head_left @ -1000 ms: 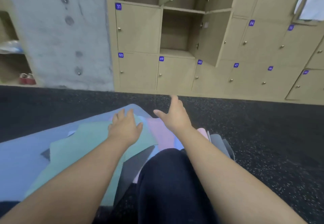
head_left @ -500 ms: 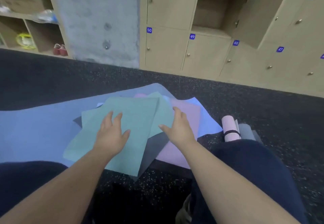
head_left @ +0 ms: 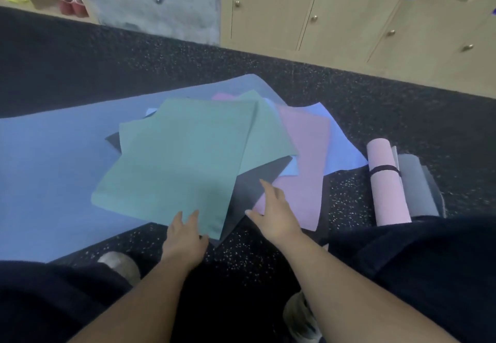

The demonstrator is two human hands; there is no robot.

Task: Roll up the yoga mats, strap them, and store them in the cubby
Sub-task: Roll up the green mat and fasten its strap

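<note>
Left hand [head_left: 185, 238] w/ fingers spread on near corner of green mat [head_left: 177, 160]; right hand [head_left: 276, 217] open, resting on dark mat [head_left: 252, 189]. One pink roll [head_left: 386, 184] strapped at right; fanned pile unrolled, lockers [head_left: 349, 15] far.

Both forearms are bare; no sleeves, watches or rings are visible on the left hand [head_left: 185, 238] or right hand [head_left: 276, 219]. Dark navy trousers [head_left: 429, 270] cover both legs. Light grey shoes [head_left: 120, 264] are worn.
</note>
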